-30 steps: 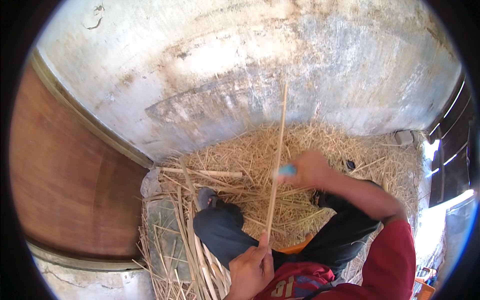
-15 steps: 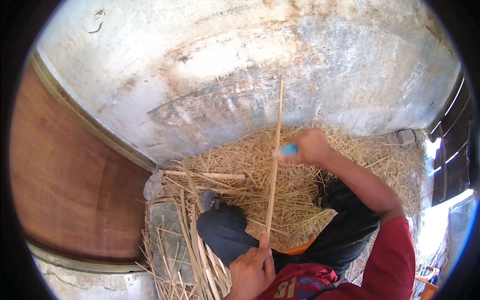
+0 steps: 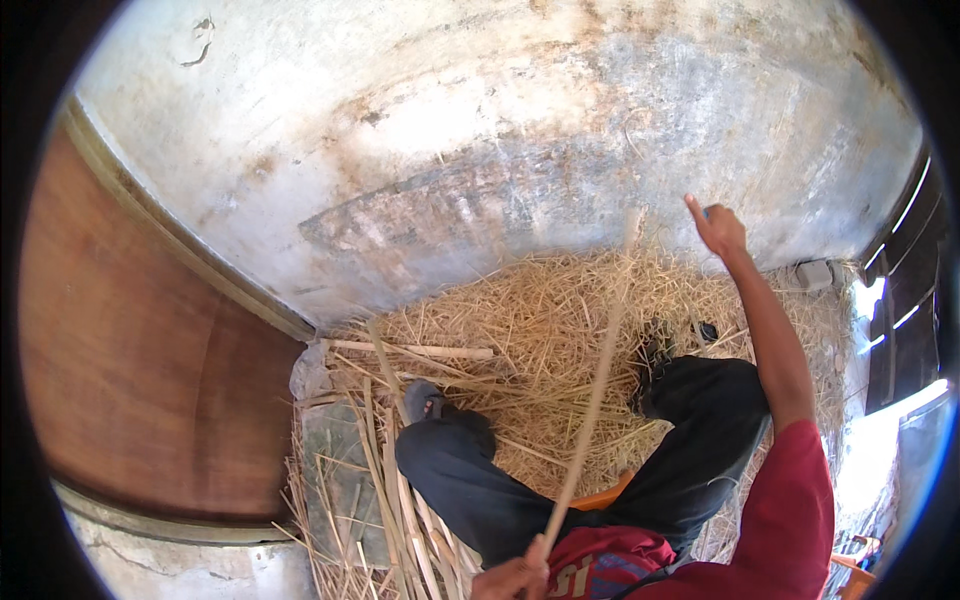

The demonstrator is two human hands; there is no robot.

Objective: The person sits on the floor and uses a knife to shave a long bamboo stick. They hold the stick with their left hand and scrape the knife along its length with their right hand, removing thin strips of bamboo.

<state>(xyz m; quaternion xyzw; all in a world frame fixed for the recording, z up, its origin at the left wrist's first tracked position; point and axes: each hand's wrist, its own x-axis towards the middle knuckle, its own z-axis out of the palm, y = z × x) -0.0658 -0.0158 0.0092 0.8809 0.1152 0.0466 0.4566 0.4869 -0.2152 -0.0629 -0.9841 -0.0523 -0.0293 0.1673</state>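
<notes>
My left hand (image 3: 515, 578), at the lower edge in front of my shirt, is closed around the near end of a long, pale bamboo strip (image 3: 596, 385). The strip slants up and away to the right, blurred by motion, its far end in front of the wall. Out at the far right, my right hand (image 3: 722, 232) is raised with the arm stretched, apart from the strip. A small blue bit of a blue-handled tool (image 3: 707, 212) shows in its closed fingers; the rest of the tool is hidden. A thin curled shaving (image 3: 632, 132) appears before the wall, beyond the strip's tip.
Straw-like shavings (image 3: 540, 310) cover the floor up to the stained wall (image 3: 480, 110). Several split bamboo lengths (image 3: 400, 500) lie left of my bent left leg (image 3: 455, 475), beside a grey slab (image 3: 335, 470). A brown door panel (image 3: 170, 370) stands at left. A grey block (image 3: 815, 274) sits far right.
My right hand has swung outward, away from me and to the right, leaving the strip. The strip has tilted to the right, and my left hand has drawn back toward me with it.
</notes>
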